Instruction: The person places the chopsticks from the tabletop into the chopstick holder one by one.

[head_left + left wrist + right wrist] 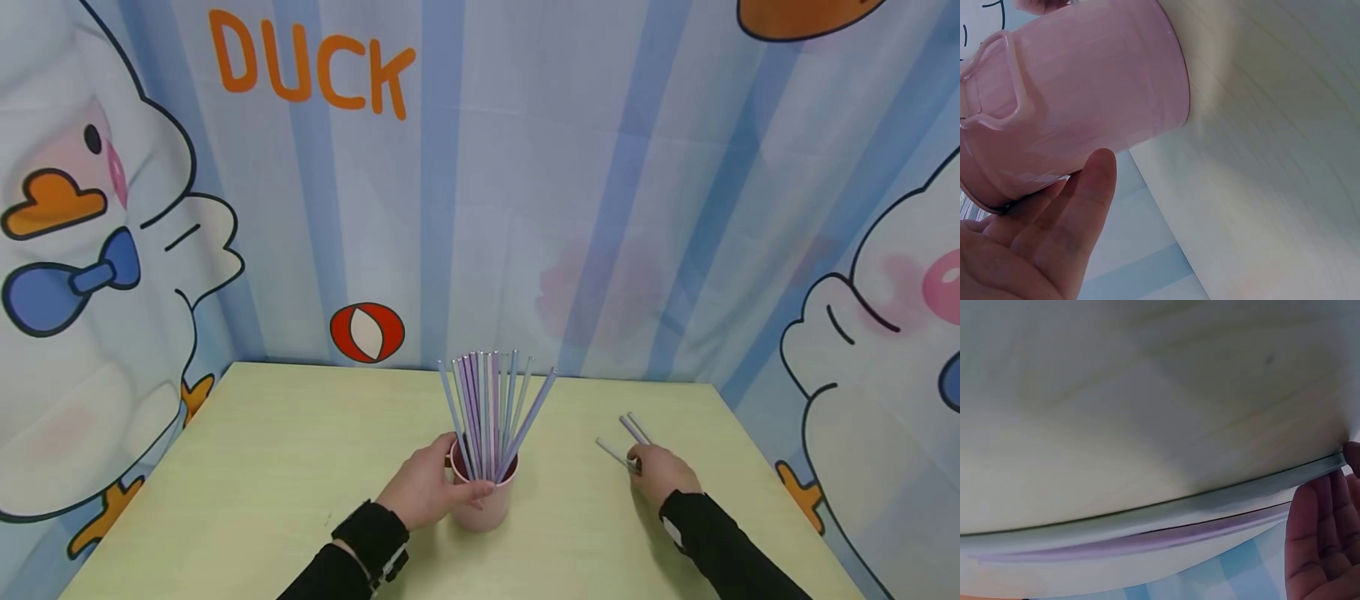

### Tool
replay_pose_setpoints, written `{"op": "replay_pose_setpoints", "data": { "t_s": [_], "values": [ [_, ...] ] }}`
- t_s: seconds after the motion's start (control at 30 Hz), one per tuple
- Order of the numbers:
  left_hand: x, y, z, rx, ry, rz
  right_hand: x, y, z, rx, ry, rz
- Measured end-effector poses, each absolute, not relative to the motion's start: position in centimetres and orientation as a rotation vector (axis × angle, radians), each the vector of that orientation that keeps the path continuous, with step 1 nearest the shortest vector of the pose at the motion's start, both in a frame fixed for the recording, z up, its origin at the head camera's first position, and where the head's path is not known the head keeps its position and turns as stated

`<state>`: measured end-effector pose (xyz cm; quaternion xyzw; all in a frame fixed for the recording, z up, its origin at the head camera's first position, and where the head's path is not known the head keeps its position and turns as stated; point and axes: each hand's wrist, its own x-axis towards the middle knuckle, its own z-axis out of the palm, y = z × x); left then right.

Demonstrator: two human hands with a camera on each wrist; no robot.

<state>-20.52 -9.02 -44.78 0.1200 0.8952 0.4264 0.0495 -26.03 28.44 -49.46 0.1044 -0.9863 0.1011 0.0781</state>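
A pink cup (482, 508) with a handle (1017, 78) stands on the table and holds a bundle of purple, blue and pale drinking straws (487, 408). My left hand (429, 487) grips it near the rim, thumb across the front and fingers around the far side. To the right, my right hand (663, 473) pinches a pale green straw (1166, 509) by one end, low over the table. A purple straw (1147, 540) lies close beside it. Another pale straw (640, 427) shows past the fingers, partly hidden by the hand.
The pale yellow table (300, 450) reaches back to a blue-and-white striped curtain (510, 208) printed with ducks. Its back edge runs just behind the straw tops. Black bands and dark sleeves (720, 537) cover both wrists.
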Motion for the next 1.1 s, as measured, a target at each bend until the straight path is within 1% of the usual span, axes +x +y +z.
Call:
{"op": "replay_pose_setpoints", "data": {
  "t_s": [0.23, 0.37, 0.77, 1.1],
  "values": [
    [-20.6, -9.0, -44.9, 0.371, 2.727, 1.303, -26.1, 27.8, -49.7, 0.403, -2.935, 0.25],
    [-20.7, -9.0, -45.0, 0.373, 2.724, 1.307, -26.5, 27.4, -49.6, 0.409, -2.931, 0.234],
    [-20.7, -9.0, -45.0, 0.356, 2.72, 1.315, -25.7, 25.9, -45.2, 0.41, -2.874, 0.373],
    [-20.6, -9.0, -45.0, 0.355, 2.709, 1.316, -25.6, 24.5, -41.7, 0.368, -2.765, 0.74]
  ]
}}
